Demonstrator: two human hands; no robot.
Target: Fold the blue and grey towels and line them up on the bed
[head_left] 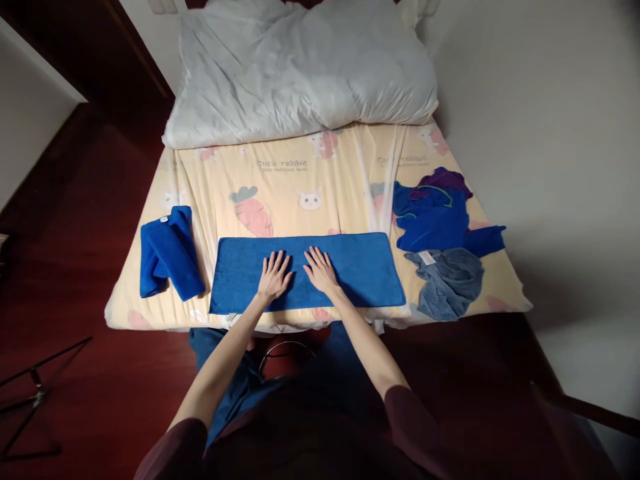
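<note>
A blue towel (240, 273) lies spread flat as a long rectangle along the near edge of the bed. My left hand (275, 277) rests palm down on it, left of its middle, fingers spread. Just to the right, my right hand (321, 269) also presses flat on the cloth with its fingers apart. Neither hand grips anything. To the left lie rolled or folded blue towels (173, 253), one crossed over another, with a small white tag. On the right is a rumpled pile of blue and purple cloths (433, 220), and a crumpled grey-blue cloth (450, 283) with a white label.
The bed (310, 180) has a pale yellow cover printed with rabbits and carrots. A bulky white quilt (305, 73) fills its far end. A wall (545, 167) runs along the right side. A black metal stand (37, 393) is on the dark red floor at left.
</note>
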